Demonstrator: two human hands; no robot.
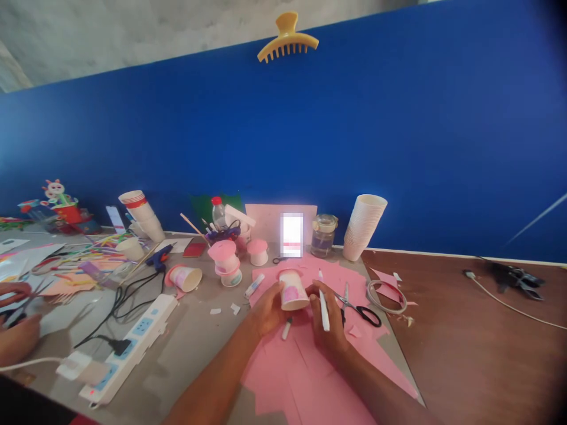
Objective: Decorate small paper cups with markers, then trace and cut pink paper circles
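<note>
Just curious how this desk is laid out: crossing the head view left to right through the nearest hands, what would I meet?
Co-worker's hands, power strip, left hand, paper cup, right hand, pale coil.

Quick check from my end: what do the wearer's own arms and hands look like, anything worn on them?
The bare left hand and bare right hand wear no gloves. No sleeve, watch or bracelet shows on the left forearm or right forearm. Fingernail details are too small to tell.
</note>
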